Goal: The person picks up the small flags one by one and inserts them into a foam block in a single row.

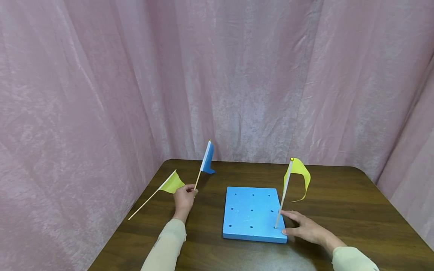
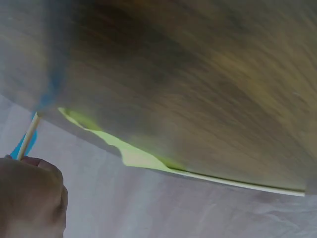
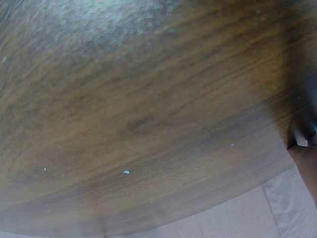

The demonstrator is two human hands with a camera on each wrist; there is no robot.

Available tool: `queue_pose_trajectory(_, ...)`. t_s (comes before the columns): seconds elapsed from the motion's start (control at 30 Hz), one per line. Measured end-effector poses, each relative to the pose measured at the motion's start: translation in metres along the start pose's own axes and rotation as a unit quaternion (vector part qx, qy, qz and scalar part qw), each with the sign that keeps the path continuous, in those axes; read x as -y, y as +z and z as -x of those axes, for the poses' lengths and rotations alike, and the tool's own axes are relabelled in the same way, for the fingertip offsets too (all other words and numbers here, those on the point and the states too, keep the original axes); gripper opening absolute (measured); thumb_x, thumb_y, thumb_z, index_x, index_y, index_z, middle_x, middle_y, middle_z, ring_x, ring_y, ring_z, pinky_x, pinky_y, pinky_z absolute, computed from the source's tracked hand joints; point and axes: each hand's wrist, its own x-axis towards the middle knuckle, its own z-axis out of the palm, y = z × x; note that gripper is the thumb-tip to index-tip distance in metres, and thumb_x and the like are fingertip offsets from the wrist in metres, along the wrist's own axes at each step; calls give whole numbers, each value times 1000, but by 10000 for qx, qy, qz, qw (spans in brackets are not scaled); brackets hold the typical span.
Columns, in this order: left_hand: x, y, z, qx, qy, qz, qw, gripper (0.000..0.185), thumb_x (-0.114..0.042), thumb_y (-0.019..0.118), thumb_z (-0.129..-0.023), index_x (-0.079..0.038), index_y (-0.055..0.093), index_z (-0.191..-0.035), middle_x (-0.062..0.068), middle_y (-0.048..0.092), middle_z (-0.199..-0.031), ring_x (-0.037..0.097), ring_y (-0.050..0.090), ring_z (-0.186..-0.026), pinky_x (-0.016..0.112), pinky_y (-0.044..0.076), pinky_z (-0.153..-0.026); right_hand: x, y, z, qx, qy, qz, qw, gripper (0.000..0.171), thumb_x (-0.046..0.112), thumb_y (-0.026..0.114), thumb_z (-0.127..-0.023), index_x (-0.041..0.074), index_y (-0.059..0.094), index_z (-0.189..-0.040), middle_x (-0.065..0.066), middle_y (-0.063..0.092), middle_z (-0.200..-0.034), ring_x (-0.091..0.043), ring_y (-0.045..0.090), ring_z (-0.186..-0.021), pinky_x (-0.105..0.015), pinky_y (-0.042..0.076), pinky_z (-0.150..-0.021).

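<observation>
A blue flag (image 1: 208, 158) on a thin wooden stick rises tilted from the left hand (image 1: 184, 198), whose grip is curled round the lower end of the stick, over the left part of the dark wooden bench (image 1: 339, 195); in the left wrist view the stick (image 2: 27, 136) comes up out of the fist (image 2: 30, 198) with a strip of blue behind it. Just left of that hand a yellow flag (image 1: 172, 183) lies flat on the bench, its long stick running out over the bench's left edge, and the left wrist view shows the same yellow cloth (image 2: 124, 151) and stick along the bench edge, though blurred. To the right, in the middle of the bench, lies a flat blue foam board (image 1: 249, 214) with rows of small holes. A second yellow flag (image 1: 298, 177) stands in a hole near the board's front right corner, leaning slightly right, its cloth curling down. The right hand (image 1: 305, 227) rests at that corner, fingers stretched and loose, fingertips just beside the foot of the stick; the grip is spread and clasps nothing. The right wrist view shows only blurred bench wood. Pink curtains (image 1: 101, 94) hang behind and on both sides.
</observation>
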Motion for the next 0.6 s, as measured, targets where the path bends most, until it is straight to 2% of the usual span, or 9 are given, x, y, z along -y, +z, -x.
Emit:
queue_pose_trajectory(0.33, -22, 11, 2, 290, -137, 589, 9977, 13, -1, 79, -81, 4, 76, -93, 8, 71, -78, 18, 63, -74, 31, 50, -68, 1, 0, 0, 4, -22, 28, 10000, 72, 39, 74, -89, 13, 45, -150, -27, 30, -153, -54, 26, -138, -74, 29, -98)
queue_pose_trajectory(0.6, -45, 20, 12, 517, -451, 997, 9926, 13, -5, 80, -82, 0, 75, -93, 6, 68, -79, 18, 61, -74, 30, 51, -65, 1, 0, 1, 15, -21, 19, 10000, 72, 39, 73, -89, 13, 45, -150, -27, 30, -153, -54, 26, -138, -73, 29, -98)
